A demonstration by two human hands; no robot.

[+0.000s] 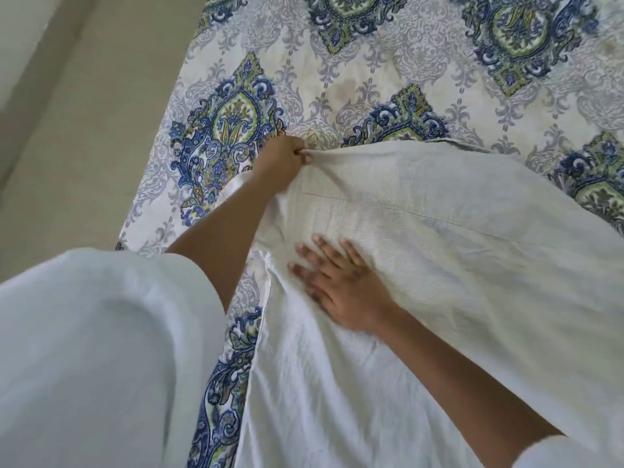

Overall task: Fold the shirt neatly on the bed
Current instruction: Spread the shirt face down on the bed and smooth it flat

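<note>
A pale off-white shirt lies spread across the bed, which has a white cover with blue and green medallions. My left hand pinches the shirt's far left corner and pulls the edge taut. Flat on the cloth near the shirt's middle lies my right hand, its fingers spread and pointing up-left. A seam runs across the shirt above that hand. The shirt's lower part reaches the frame's bottom edge.
The bed's left edge runs diagonally, with plain beige floor beyond it. My white sleeve fills the lower left corner. Open bedcover stretches past the shirt toward the top and right.
</note>
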